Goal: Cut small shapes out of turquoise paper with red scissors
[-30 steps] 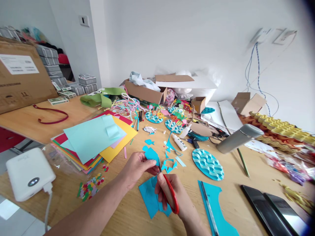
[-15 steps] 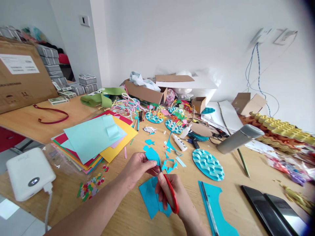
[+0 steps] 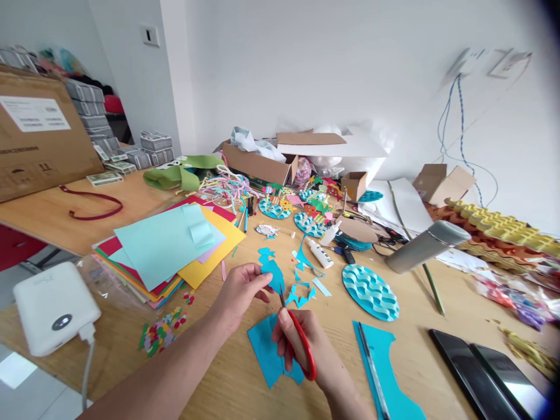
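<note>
The left hand (image 3: 238, 289) pinches a small blue paper shape (image 3: 273, 274) between thumb and fingers, holding it up just above the wooden table (image 3: 227, 391). The right hand (image 3: 306, 347) is closed through the red handles of the scissors (image 3: 300, 344), whose blades point up to the lower edge of that shape. Beneath both hands lies a larger blue paper piece (image 3: 265, 350), flat on the wood.

Close around the work sit blue offcuts (image 3: 300, 294), a white glue bottle (image 3: 319, 254) lying on its side, and a blue wavy disc (image 3: 370, 284) — all just beyond the hands. To the right a blue sheet (image 3: 387, 361) carries a ruler (image 3: 371, 367), with two dark phones (image 3: 481, 373) further right and a grey flask (image 3: 426, 246) tipped over behind the disc. To the left lie a stack of coloured paper (image 3: 166, 248), a patch of confetti (image 3: 160, 333) and a white power bank (image 3: 52, 306) with its cable.

At the back an open cardboard box (image 3: 258, 163) holds crumpled pale paper (image 3: 247, 141) — a small brown box (image 3: 353, 184) stands near it; what it holds cannot be seen.
</note>
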### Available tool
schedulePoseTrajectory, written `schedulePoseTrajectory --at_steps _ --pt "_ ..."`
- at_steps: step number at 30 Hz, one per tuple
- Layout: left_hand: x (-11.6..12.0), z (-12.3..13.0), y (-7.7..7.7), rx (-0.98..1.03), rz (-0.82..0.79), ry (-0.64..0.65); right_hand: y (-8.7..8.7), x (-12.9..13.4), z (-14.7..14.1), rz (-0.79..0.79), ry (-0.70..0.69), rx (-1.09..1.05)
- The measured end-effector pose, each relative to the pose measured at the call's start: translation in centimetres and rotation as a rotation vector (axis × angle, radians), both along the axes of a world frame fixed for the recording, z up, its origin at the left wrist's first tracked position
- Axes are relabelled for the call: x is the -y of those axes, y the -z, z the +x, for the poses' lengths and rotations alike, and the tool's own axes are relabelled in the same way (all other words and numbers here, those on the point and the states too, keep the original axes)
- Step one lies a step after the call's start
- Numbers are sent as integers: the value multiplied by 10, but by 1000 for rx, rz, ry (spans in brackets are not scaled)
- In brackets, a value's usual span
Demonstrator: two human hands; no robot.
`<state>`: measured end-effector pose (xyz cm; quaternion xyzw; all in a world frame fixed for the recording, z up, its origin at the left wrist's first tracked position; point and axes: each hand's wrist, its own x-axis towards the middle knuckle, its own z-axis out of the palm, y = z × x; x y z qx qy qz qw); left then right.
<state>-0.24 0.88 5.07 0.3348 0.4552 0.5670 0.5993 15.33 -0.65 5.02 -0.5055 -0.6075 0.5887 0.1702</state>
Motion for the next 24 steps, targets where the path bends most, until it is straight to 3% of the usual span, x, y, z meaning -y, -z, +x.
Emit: schedulePoseTrajectory --at_steps 12,24 --pt "-6 -10 3 -22 1 30 2 -1 4 -39 -149 3" --pt "-9 -17 1 1 4 102 1 -2 7 -69 -194 53"
